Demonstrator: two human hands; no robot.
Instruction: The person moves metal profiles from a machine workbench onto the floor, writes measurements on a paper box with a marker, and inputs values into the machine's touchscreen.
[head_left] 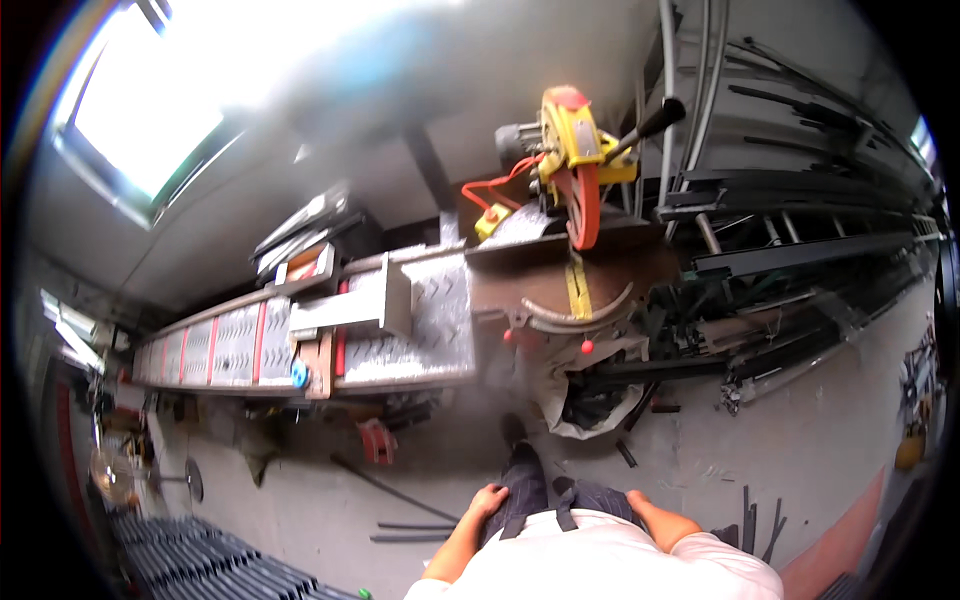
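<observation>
My left hand (489,499) rests against the dark trousers (525,488) at my left hip. My right hand (637,498) is at the other hip. The fingers of both hands are too small and hidden to tell their pose, and nothing can be seen in them. Ahead stands a yellow cut-off saw (572,135) with an orange-red blade guard (584,208) and a black-gripped lever (655,122). Its head is raised above a brown round-fronted saw table (515,287) with a yellow strip. Both hands are apart from the machine.
Left of the saw runs a long metal-topped bench (235,340) carrying a metal stop bracket (365,308). Dark bars fill a rack (810,248) at right. A pale sack (585,425) stands under the saw. A red stand (377,441) and loose bars (410,532) occupy the floor.
</observation>
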